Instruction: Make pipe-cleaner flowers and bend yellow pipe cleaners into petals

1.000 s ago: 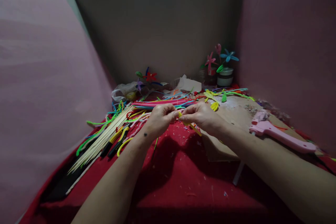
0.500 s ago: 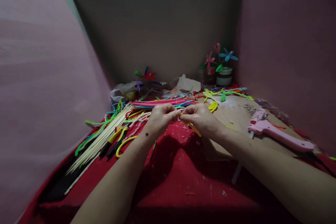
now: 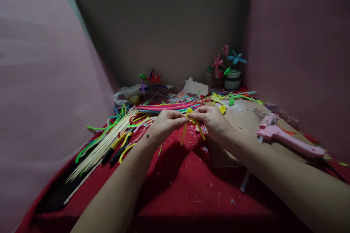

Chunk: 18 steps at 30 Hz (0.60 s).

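My left hand [image 3: 164, 124] and my right hand [image 3: 214, 121] meet above the red cloth [image 3: 186, 185], fingertips pinched together on a yellow pipe cleaner [image 3: 191, 123]. The pipe cleaner is bent into a small loop at the top, and its two ends hang down between the hands. A pile of coloured pipe cleaners [image 3: 166, 107] lies just behind the hands. Both hands are closed on the yellow piece.
Bamboo skewers [image 3: 105, 143] and pliers [image 3: 120, 147] lie at left. A cardboard sheet [image 3: 246, 120] at right carries a pink glue gun [image 3: 287, 138]. Finished pipe-cleaner flowers stand in a jar [image 3: 232, 78] at the back. Pink walls close in left and right.
The yellow pipe cleaner has been folded: its ends now hang down between my hands, with a loop on top. Both hands have shifted slightly up and away.
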{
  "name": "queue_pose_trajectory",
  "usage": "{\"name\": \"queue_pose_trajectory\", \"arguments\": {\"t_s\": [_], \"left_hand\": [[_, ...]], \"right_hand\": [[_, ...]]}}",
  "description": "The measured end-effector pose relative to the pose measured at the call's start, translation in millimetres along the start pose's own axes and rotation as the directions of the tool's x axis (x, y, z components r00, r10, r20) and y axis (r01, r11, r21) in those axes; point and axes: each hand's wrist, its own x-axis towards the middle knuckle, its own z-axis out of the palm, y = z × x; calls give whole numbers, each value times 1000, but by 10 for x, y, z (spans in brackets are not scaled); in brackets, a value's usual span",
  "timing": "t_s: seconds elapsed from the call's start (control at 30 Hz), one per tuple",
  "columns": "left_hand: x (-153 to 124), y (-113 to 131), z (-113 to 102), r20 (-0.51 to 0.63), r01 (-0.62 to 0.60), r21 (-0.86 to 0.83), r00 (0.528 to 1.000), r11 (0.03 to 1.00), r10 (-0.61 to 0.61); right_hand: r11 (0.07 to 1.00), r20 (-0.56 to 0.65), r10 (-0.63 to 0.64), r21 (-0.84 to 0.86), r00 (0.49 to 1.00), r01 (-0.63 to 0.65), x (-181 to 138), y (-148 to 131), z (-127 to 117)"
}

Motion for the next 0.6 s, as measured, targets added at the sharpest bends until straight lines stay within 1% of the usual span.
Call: {"name": "queue_pose_trajectory", "arguments": {"t_s": [0.1, 0.27, 0.33, 0.47, 0.6], "left_hand": [[-11, -12, 80, 42, 42, -73, 998, 996, -39], [7, -80, 169, 12, 23, -42, 1000, 999, -22], [15, -105, 195, -18, 24, -4, 1000, 1000, -24], [15, -115, 257, -118, 12, 96, 993, 995, 0], [11, -102, 281, -153, 10, 114, 988, 993, 8]], "right_hand": [[1000, -29, -4, 28, 1000, 5, 2, 22, 2], [993, -36, 72, 100, 997, -68, -23, 34, 32], [991, -42, 84, 111, 996, -79, -33, 43, 45], [984, -30, 101, 153, 994, -96, -35, 79, 58], [994, -43, 57, 98, 997, -53, -29, 101, 65]]}}
